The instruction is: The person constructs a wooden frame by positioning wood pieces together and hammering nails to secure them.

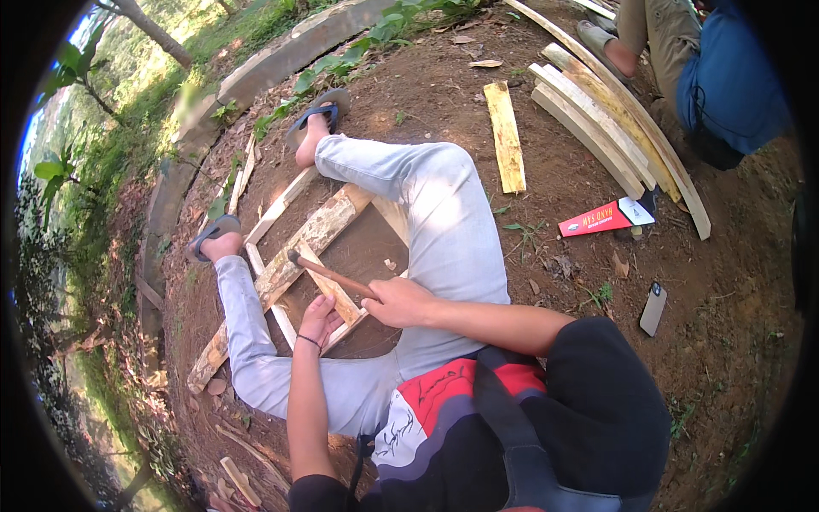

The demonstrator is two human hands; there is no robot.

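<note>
A wooden frame [320,256] lies on the ground between the person's legs. At its three o'clock a plank [505,136], then a saw sleeve [606,217]; a phone [653,308] at four; stacked planks [610,111] at two

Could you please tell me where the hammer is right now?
In the head view, the hammer is left of centre, its handle gripped in the right hand, its head over the wooden frame between the person's legs, just above the left hand.
</note>
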